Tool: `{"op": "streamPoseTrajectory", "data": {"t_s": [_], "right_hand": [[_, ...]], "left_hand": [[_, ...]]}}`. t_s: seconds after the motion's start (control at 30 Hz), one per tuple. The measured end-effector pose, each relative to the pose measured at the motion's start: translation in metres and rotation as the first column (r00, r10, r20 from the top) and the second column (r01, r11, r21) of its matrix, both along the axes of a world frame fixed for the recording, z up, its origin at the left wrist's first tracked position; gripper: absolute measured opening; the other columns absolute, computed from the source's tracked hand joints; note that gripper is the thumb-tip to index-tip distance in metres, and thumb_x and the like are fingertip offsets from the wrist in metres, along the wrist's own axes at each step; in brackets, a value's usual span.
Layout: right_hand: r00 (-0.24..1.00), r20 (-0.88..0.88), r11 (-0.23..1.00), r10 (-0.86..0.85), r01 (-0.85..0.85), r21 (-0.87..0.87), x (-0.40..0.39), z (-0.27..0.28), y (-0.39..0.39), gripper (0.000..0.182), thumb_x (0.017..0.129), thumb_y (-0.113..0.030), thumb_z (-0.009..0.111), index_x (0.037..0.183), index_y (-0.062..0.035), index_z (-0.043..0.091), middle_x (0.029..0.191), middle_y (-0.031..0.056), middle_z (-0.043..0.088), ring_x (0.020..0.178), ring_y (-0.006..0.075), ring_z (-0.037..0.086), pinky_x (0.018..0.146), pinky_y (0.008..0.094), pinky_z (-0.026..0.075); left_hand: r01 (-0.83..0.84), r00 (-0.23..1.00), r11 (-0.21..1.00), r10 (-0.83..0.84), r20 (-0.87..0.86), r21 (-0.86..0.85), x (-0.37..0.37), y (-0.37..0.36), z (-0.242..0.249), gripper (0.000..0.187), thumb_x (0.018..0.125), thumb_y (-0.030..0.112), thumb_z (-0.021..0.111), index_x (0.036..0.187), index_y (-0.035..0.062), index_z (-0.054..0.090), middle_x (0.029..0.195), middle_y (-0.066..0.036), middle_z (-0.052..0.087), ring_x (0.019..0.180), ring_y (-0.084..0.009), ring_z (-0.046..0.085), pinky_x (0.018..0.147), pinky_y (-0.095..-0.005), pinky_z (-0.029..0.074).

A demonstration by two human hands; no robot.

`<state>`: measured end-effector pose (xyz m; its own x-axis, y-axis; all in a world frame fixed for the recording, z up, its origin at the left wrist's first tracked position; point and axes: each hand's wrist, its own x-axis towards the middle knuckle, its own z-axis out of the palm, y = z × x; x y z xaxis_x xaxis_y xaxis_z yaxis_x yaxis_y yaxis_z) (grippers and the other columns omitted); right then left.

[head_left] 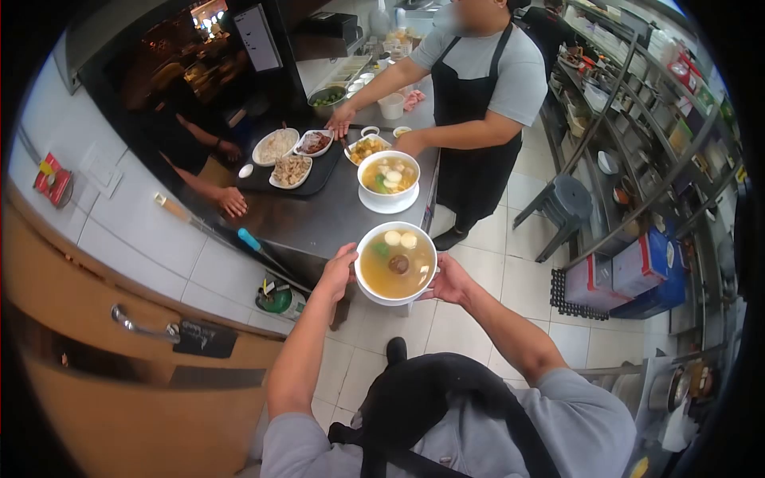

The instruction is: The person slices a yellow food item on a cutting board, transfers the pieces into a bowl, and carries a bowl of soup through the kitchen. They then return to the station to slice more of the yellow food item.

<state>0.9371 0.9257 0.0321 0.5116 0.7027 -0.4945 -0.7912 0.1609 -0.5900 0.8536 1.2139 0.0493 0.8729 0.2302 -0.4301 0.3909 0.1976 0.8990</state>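
Between my two hands I carry a white soup bowl (pixel 396 264) on a plate, filled with yellowish broth, pale round slices, something green and a brown round piece in the middle. My left hand (pixel 339 271) grips its left side, and my right hand (pixel 453 280) grips the right side. The bowl is level, just off the near end of the steel counter (pixel 295 227). Ahead of it, a second soup bowl (pixel 388 173) stands on a white plate (pixel 389 201). Parts of my fingers are hidden under the bowl's rim.
A co-worker in a black apron (pixel 470 88) reaches over a dish of yellow food (pixel 368 148). Another person's hand (pixel 231 201) rests by a black tray (pixel 319 171) with several dishes. A grey stool (pixel 564 201) and metal shelves (pixel 637 159) stand right; a door (pixel 151 382) is left.
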Motion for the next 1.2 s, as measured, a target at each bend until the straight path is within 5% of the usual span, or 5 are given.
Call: {"op": "streamPoseTrajectory", "data": {"t_s": [0.77, 0.93, 1.03, 1.13, 1.2], "right_hand": [[0.997, 0.006, 0.993, -0.079, 0.079, -0.083, 0.064, 0.001, 0.213, 0.059, 0.107, -0.042, 0.032, 0.153, -0.0059, 0.032, 0.15, 0.0201, 0.047, 0.138, 0.038, 0.053, 0.107, 0.0671, 0.048], [0.984, -0.072, 0.965, -0.166, 0.147, -0.219, 0.053, -0.019, 0.185, 0.077, 0.107, -0.045, 0.045, 0.165, -0.0104, 0.008, 0.173, 0.0154, -0.012, 0.154, 0.045, 0.015, 0.108, 0.067, 0.047], [0.995, 0.086, 0.954, -0.043, 0.067, -0.294, 0.016, -0.028, 0.098, 0.07, 0.105, -0.044, 0.051, 0.159, -0.0083, 0.026, 0.16, 0.0135, 0.023, 0.138, 0.0418, 0.036, 0.099, 0.0613, 0.056], [0.974, 0.226, 0.892, -0.021, 0.12, -0.435, -0.052, -0.066, -0.02, 0.054, 0.103, -0.04, 0.056, 0.145, -0.0058, 0.051, 0.141, 0.0139, 0.042, 0.123, 0.0358, 0.049, 0.084, 0.0519, 0.066], [0.982, 0.174, 0.792, -0.07, 0.161, -0.588, -0.105, -0.092, -0.091, 0.058, 0.102, -0.041, 0.056, 0.144, -0.001, 0.052, 0.151, 0.017, 0.045, 0.137, 0.0354, 0.048, 0.082, 0.0524, 0.066]], "left_hand": [[-0.185, 0.981, 0.971, 0.174, -0.081, -0.151, 0.103, 0.203, -0.045, 0.048, 0.1, 0.031, 0.06, 0.144, 0.0124, 0.055, 0.122, -0.008, 0.067, 0.098, -0.0188, 0.065, 0.079, -0.0377, 0.053], [-0.606, 0.774, 0.768, 0.511, 0.373, 0.208, 0.065, 0.194, -0.077, 0.044, 0.103, 0.028, 0.063, 0.139, 0.002, 0.057, 0.124, -0.011, 0.067, 0.111, -0.018, 0.064, 0.09, -0.0339, 0.053], [-0.631, 0.741, 0.72, 0.449, 0.499, 0.289, -0.016, 0.156, -0.1, 0.031, 0.106, 0.021, 0.061, 0.128, -0.0001, 0.065, 0.125, -0.011, 0.069, 0.114, -0.019, 0.065, 0.096, -0.0319, 0.052], [-0.297, 0.951, 0.95, 0.285, 0.119, 0.099, -0.122, 0.116, -0.176, 0.023, 0.107, 0.022, 0.056, 0.107, 0.0014, 0.066, 0.108, -0.005, 0.069, 0.092, -0.0151, 0.061, 0.078, -0.0331, 0.05], [0.264, 0.963, 0.867, -0.214, -0.162, 0.423, -0.117, 0.068, -0.199, 0.022, 0.108, 0.02, 0.052, 0.098, 0.0047, 0.065, 0.096, -0.006, 0.066, 0.087, -0.0162, 0.06, 0.073, -0.0376, 0.048]]}}
